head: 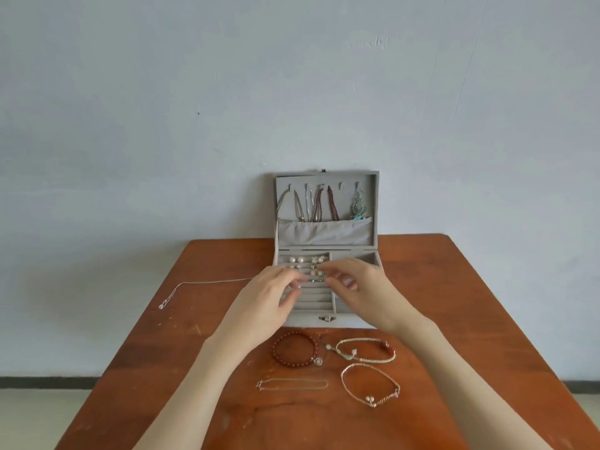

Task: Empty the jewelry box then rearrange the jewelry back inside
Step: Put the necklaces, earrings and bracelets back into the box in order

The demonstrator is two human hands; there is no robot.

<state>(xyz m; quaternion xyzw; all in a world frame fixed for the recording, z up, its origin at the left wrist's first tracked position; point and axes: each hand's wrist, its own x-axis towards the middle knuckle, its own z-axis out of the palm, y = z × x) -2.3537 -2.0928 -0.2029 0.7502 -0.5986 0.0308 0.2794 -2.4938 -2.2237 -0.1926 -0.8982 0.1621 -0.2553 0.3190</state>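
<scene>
Velvet lines the grey jewelry box (326, 254), which stands open at the far middle of the brown wooden counter (470, 303), its lid upright near the wall so the necklaces (319, 204) can hang from small hooks above a slack fabric pocket. Both hands hover over the ridged ring rolls in the left compartment, probably because the small pieces sit there: pearl studs and glinting earrings (305, 260) are pressed into the soft slots in the back rows. The left hand (271, 295) has fingers curled toward a tiny pale bit at its fingertips, though blur hides whether the grip holds it. The right hand (355, 282) bends its fingers loosely over the rolls, a narrow grip with nothing clearly in it. In front of the box, four bracelets lie flat and well apart, likely laid out for sorting: a dark red bead bracelet (294, 349), a braided cream cord bracelet (365, 350), a fine straight chain (292, 384) and a thin gold bangle-like chain (370, 384). A silver necklace (201, 287) trails across the counter at left.
</scene>
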